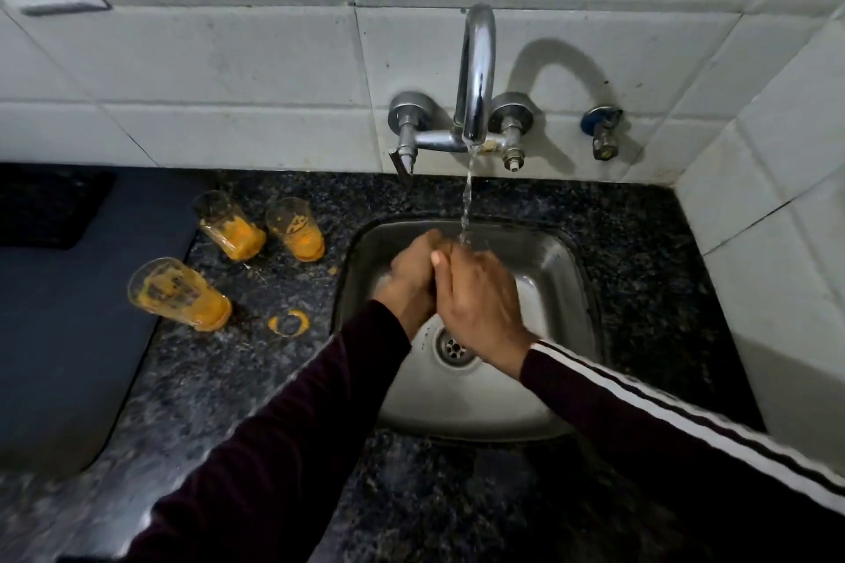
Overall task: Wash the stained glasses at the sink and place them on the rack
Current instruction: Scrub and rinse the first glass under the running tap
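Three glasses smeared with orange residue stand on the dark granite counter left of the sink: one at the back left [228,226], one beside it [296,229] and a larger one nearer me [179,293]. Both my hands are over the steel sink [562,288] under the running water. My left hand [414,274] is curled round a clear glass [383,284] that is mostly hidden and only faintly visible. My right hand [475,293] lies against the left with fingers fairly straight, its fingertips in the stream.
The wall tap [475,73] runs a thin stream into the basin. An orange ring stain [288,323] marks the counter by the sink. A dark blue-grey mat [68,288] covers the counter's left side. A tiled wall closes the right.
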